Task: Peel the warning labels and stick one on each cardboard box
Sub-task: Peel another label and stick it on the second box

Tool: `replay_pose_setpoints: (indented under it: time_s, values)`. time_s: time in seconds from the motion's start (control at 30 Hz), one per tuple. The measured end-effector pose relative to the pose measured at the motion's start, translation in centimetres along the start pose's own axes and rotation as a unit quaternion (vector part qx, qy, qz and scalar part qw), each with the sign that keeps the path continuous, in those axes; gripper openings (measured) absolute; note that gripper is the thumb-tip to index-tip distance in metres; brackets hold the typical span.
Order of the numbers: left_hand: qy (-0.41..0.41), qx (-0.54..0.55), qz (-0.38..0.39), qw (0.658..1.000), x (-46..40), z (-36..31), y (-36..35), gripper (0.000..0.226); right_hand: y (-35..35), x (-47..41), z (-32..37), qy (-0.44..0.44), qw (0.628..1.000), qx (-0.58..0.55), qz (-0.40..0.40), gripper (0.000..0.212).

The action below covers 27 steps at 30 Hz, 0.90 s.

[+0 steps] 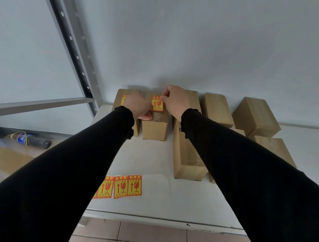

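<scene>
Both our hands pinch the label (157, 103) on the second box (155, 124): left hand (137, 106) low, right hand (174, 101) up top. Uneven press likely skews or wrinkles it; five boxes look bare.

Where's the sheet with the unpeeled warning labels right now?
In the head view the label sheet lies flat near the table's front edge, left of centre, partly under the left sleeve and in front of the long cardboard box.

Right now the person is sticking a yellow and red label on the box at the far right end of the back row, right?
Not quite. The head view shows both hands, left hand and right hand, sticking the label on the second box from the left, not the far right.
</scene>
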<state>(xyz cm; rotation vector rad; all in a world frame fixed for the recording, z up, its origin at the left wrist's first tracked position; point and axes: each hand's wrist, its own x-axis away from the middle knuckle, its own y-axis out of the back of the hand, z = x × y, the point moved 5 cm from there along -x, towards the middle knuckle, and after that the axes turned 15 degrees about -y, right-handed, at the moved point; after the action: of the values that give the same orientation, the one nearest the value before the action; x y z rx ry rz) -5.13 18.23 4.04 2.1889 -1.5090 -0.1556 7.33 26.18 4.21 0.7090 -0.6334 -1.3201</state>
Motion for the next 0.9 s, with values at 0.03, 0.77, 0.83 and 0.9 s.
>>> replay_pose_setpoints:
  time_s: [0.03, 0.77, 0.83, 0.9]
  values:
    - [0.003, 0.004, 0.0, 1.0, -0.1, 0.1, 0.0, 0.015, -0.1, 0.0, 0.0, 0.001, 1.0, 0.003, -0.001, 0.006]
    - [-0.083, -0.075, 0.011, 0.994, -0.9, -0.1, -0.3, 0.004, -0.4, -0.3, 0.7, 0.011, 0.996, 0.084, -0.029, 0.008]
    - [-0.067, -0.121, 0.023, 0.99, -0.9, -0.1, -0.5, 0.016, -0.3, -0.2, 0.7, 0.014, 0.995, 0.089, -0.038, 0.007]
    - [-0.067, -0.163, 0.023, 0.984, -0.7, -0.4, -0.5, 0.026, -0.3, -0.2, 0.8, 0.016, 0.995, 0.089, -0.041, 0.008]
